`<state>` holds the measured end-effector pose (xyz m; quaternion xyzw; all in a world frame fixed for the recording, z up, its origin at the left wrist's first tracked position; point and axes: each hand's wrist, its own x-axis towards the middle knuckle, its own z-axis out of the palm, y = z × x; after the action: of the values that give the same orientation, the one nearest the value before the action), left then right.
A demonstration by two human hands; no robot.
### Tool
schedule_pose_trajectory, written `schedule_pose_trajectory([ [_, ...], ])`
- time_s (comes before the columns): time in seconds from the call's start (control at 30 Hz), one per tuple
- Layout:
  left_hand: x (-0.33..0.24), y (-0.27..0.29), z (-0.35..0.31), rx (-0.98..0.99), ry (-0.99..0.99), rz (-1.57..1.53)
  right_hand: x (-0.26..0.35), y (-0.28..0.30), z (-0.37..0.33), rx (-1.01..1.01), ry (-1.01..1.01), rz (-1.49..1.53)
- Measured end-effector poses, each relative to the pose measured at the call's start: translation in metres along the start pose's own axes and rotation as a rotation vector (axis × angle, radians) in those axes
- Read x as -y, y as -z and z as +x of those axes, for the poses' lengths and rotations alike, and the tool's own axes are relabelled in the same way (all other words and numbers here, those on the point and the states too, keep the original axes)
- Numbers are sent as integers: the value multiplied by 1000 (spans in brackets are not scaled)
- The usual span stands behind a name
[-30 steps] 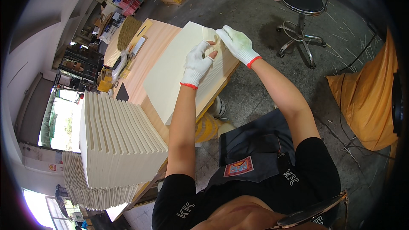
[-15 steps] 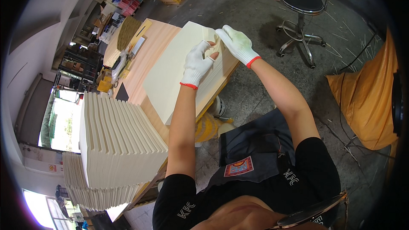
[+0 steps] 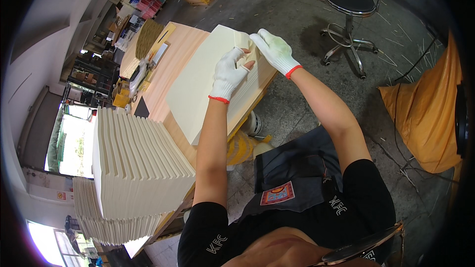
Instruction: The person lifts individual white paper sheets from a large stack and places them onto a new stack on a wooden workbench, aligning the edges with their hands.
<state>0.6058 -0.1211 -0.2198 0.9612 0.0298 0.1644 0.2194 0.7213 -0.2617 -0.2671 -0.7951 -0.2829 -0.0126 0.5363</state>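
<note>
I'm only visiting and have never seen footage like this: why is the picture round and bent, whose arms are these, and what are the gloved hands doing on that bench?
There is no machine here. A person wears a wide-angle camera on the head, looking down, so you see that person's own arms coming up from the lower edge, and straight edges bend near the rim. Both hands wear white gloves with red cuffs. The left hand and the right hand meet at the far corner of a cream stack of sheets lying on a wooden workbench, fingers pinching its corner. To the left stands a tall pile of similar cream bundles. A black swivel stool stands on the concrete floor, and an orange cloth lies at right.
</note>
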Motion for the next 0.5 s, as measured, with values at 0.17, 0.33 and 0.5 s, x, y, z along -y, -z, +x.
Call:
schedule_pose_trajectory([
  [0.17,10,-2,2,-23,-48,-17,2,1,0,0,1,2],
  [0.33,3,1,-1,-35,3,-162,9,6,-3,23,-30,47],
  [0.5,9,1,3,20,-51,-68,4,2,-2,-2,-12,37],
])
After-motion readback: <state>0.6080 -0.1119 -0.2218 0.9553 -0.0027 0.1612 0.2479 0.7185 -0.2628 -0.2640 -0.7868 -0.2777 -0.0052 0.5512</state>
